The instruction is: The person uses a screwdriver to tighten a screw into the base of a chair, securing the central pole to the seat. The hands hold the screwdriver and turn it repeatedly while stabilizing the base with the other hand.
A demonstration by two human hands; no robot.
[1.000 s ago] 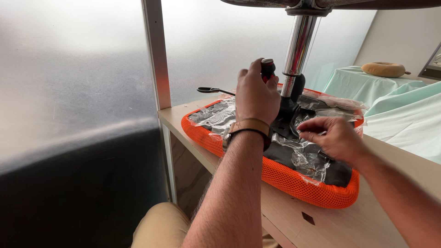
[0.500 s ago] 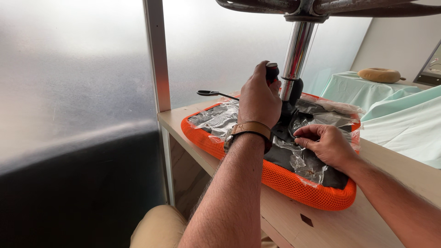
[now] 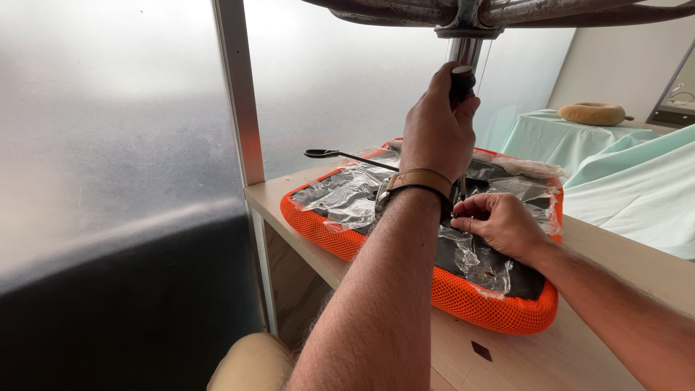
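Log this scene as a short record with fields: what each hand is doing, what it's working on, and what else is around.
Left hand: wrapped around the black handle of an upright screwdriver
Right hand: fingers pinched at the screwdriver's lower end, on the seat's underside
Workpiece: upside-down orange mesh chair seat with crinkled clear plastic film, chrome column rising from it
Support: pale wooden bench
Nearby: black lever, tan ring cushion on a green cloth

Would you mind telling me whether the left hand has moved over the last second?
Yes: the left hand rose along the chrome column, away from the orange seat.
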